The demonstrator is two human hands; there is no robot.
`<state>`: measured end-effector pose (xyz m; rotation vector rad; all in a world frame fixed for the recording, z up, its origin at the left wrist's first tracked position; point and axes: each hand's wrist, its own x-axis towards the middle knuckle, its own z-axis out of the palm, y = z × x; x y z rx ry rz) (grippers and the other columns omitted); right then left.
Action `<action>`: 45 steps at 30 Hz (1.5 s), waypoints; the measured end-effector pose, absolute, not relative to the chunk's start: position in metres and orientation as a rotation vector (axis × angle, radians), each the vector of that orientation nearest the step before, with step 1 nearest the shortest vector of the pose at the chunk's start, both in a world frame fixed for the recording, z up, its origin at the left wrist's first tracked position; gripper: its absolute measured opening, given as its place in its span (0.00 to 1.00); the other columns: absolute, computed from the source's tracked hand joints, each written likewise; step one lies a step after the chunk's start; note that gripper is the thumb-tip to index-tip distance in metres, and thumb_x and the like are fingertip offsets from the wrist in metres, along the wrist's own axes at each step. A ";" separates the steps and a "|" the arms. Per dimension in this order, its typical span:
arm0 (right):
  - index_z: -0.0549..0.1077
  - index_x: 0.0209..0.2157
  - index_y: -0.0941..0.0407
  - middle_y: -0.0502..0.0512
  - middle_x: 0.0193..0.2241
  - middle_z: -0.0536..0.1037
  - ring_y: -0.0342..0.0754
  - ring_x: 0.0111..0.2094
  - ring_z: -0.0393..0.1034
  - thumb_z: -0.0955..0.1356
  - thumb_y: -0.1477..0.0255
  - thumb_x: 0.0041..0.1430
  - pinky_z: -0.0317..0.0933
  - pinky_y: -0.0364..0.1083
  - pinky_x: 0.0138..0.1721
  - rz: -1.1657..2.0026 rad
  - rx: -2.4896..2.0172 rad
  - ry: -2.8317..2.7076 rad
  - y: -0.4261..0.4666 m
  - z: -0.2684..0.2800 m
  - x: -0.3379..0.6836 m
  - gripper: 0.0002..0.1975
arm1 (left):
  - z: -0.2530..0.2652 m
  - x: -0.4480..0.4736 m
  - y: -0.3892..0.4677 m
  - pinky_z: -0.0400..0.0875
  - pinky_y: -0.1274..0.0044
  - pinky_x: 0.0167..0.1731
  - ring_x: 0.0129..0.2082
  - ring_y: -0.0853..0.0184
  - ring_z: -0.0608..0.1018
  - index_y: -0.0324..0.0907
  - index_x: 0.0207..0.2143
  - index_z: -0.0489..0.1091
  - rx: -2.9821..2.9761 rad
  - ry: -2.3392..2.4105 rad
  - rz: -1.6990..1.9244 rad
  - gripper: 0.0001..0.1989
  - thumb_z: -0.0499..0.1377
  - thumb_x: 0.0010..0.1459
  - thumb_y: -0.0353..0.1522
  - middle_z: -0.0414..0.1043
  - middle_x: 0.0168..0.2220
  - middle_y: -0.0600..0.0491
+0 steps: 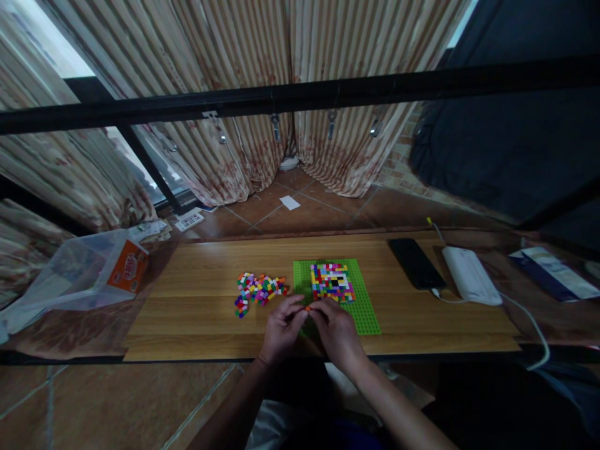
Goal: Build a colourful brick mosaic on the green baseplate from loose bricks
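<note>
My left hand (284, 322) and my right hand (336, 328) meet over the near left part of a green baseplate (368, 320). Between their fingertips is a small orange brick (307, 307), pinched from both sides. Just beyond my right hand, a block of multicoloured bricks (328, 278) is built up on the plate, with a white and black patch in it. A loose pile of small coloured bricks (257, 287) lies on the wooden table, left of the plate and close to my left hand. My fingers cover part of the orange brick.
On the table's right side lie a black phone (415, 262) and a white power bank (470, 275), joined by a white cable. A clear plastic bin (84, 269) with an orange label stands left of the table (187, 300). A black rail (244, 100) crosses before striped curtains.
</note>
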<state>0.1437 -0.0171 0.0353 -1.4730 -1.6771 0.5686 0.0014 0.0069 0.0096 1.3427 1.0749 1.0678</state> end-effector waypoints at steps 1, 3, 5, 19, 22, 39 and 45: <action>0.74 0.34 0.54 0.53 0.32 0.76 0.46 0.34 0.72 0.62 0.71 0.63 0.65 0.45 0.37 0.578 -1.469 -1.651 -0.016 0.037 0.149 0.09 | 0.010 0.002 0.007 0.71 0.79 0.31 0.27 0.71 0.75 0.40 0.47 0.68 1.346 1.077 1.061 0.18 0.61 0.55 0.35 0.74 0.28 0.55; 0.74 0.35 0.54 0.54 0.34 0.77 0.47 0.35 0.72 0.63 0.70 0.62 0.65 0.45 0.38 0.559 -1.486 -1.598 -0.010 0.042 0.165 0.08 | 0.009 0.002 0.006 0.70 0.79 0.29 0.25 0.71 0.74 0.40 0.47 0.68 1.356 1.082 1.049 0.18 0.60 0.55 0.36 0.72 0.27 0.56; 0.74 0.36 0.54 0.55 0.35 0.77 0.48 0.36 0.72 0.63 0.69 0.62 0.64 0.46 0.39 0.494 -1.538 -1.540 0.003 0.047 0.187 0.09 | 0.010 0.002 0.006 0.70 0.79 0.28 0.25 0.71 0.73 0.40 0.46 0.68 1.367 1.083 1.038 0.16 0.59 0.56 0.37 0.71 0.27 0.56; 0.76 0.33 0.57 0.56 0.33 0.77 0.47 0.35 0.70 0.61 0.75 0.61 0.59 0.43 0.38 0.289 -1.725 -2.079 0.077 0.062 0.249 0.12 | 0.013 0.002 0.006 0.67 0.79 0.29 0.26 0.70 0.72 0.40 0.44 0.68 1.401 1.093 1.006 0.13 0.56 0.59 0.37 0.71 0.28 0.54; 0.76 0.32 0.57 0.55 0.32 0.76 0.46 0.34 0.69 0.61 0.75 0.61 0.58 0.43 0.37 0.321 -1.677 -2.171 0.080 0.068 0.253 0.12 | 0.012 0.002 0.006 0.67 0.79 0.29 0.26 0.70 0.72 0.40 0.44 0.68 1.397 1.095 1.010 0.13 0.57 0.59 0.37 0.72 0.28 0.54; 0.78 0.32 0.55 0.54 0.32 0.78 0.48 0.34 0.71 0.61 0.73 0.61 0.61 0.45 0.39 0.314 -1.563 -2.187 0.081 0.064 0.259 0.14 | 0.009 0.002 0.006 0.67 0.79 0.28 0.25 0.70 0.72 0.40 0.44 0.70 1.385 1.113 1.013 0.14 0.57 0.59 0.38 0.71 0.27 0.55; 0.78 0.32 0.55 0.54 0.32 0.79 0.47 0.34 0.71 0.61 0.73 0.61 0.60 0.44 0.38 0.302 -1.612 -2.287 0.085 0.069 0.261 0.14 | 0.011 0.004 0.005 0.67 0.79 0.26 0.25 0.70 0.72 0.40 0.43 0.70 1.387 1.134 1.012 0.14 0.56 0.58 0.39 0.71 0.27 0.55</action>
